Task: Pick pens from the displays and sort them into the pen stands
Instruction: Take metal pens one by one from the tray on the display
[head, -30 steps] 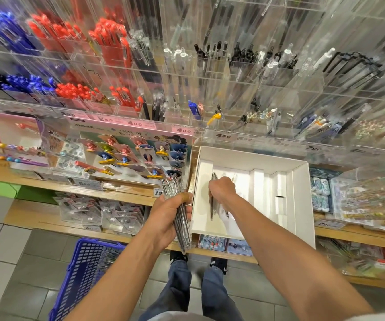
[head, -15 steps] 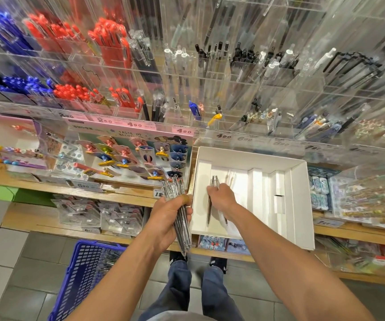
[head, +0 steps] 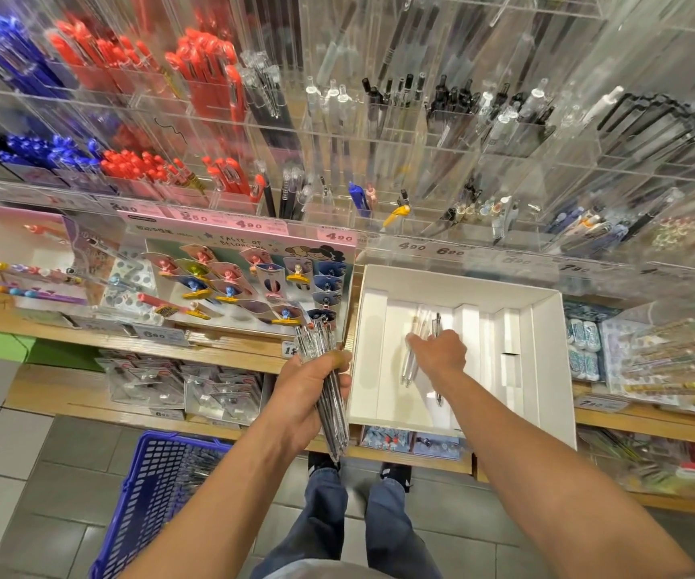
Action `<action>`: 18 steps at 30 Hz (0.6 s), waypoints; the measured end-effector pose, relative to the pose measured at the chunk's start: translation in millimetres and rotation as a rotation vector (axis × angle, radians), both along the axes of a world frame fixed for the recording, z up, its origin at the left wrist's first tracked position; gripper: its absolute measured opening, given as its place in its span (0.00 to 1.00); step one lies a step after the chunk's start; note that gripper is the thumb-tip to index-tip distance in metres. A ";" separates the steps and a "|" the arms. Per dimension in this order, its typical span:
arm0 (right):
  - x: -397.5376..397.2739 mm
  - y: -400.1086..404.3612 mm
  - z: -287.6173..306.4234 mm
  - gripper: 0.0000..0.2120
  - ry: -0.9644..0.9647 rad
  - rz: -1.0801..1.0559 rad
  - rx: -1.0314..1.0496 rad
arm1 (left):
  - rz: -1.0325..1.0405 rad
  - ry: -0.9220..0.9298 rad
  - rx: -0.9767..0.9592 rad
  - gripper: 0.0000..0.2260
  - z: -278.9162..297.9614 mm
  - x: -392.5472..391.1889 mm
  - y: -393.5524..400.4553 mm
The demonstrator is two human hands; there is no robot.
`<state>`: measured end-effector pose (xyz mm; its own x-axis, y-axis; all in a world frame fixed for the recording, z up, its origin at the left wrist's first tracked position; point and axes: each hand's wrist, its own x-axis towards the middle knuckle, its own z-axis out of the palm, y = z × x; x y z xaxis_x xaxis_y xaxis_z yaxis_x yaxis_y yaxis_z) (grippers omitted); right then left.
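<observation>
My left hand (head: 311, 392) grips a thick bundle of clear pens (head: 325, 382), tips pointing down, just left of a white cardboard box (head: 546, 361) on the wooden shelf. Inside the box my right hand (head: 442, 355) lies over a few loose pens (head: 410, 361), its fingers curled around a dark pen and some clear ones. Above the box rise the clear acrylic pen stands (head: 400, 169), with red, blue, black and clear pens standing in their compartments.
A blue plastic shopping basket (head: 157, 495) sits on the tiled floor at lower left. A card display of character clips (head: 249, 282) stands left of the box. Packaged goods fill the lower wooden shelf (head: 170, 390) and the shelf at right.
My right hand has shifted to the right inside the box, gathering the loose pens there. The left hand keeps the bundle in the same place.
</observation>
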<state>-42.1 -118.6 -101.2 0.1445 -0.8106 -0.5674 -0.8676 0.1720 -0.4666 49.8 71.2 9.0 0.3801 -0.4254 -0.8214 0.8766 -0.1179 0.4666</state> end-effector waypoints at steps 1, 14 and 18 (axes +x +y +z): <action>0.0 0.7 -0.9 0.15 0.009 0.014 -0.009 | -0.001 0.000 0.001 0.18 -0.1 0.4 0.7; 0.3 7.6 5.9 0.06 0.254 0.379 -0.053 | 0.002 -0.018 0.012 0.25 -0.2 1.7 8.4; -5.7 10.1 7.3 0.10 0.272 0.458 -0.045 | -0.006 -0.017 0.016 0.23 -0.7 1.8 14.3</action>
<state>-47.8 -108.4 -93.9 0.3420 -0.7234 -0.5998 -0.9397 -0.2678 -0.2128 51.6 85.5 8.3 0.3914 -0.4146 -0.8216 0.8678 -0.1308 0.4794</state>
